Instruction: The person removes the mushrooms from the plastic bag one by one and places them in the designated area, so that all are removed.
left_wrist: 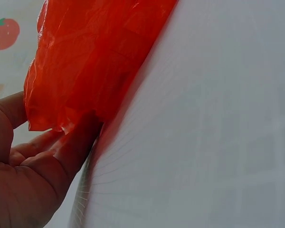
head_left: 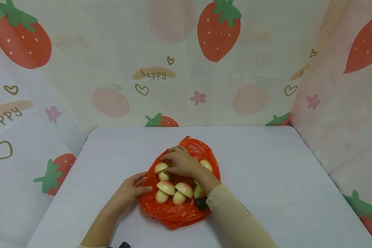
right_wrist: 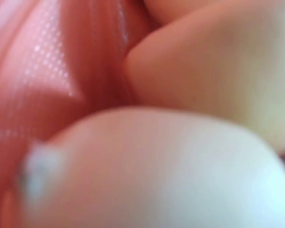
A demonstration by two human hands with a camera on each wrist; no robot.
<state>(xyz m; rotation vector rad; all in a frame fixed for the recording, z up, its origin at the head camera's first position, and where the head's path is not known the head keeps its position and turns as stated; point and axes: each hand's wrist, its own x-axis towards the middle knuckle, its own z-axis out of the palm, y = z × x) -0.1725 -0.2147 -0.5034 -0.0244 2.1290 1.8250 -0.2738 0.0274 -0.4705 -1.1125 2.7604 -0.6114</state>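
Toy mushrooms (head_left: 183, 191) lie in a red bag (head_left: 173, 220), short of the far edge, with white table (head_left: 266, 172) reaching wide to its right; the left hand (head_left: 131, 191) holds the bag's left side between thumb and fingers; the right hand (head_left: 183, 164) touches the far-left mushroom, grip unclear; at least five mushrooms, one dark item (head_left: 200, 203)
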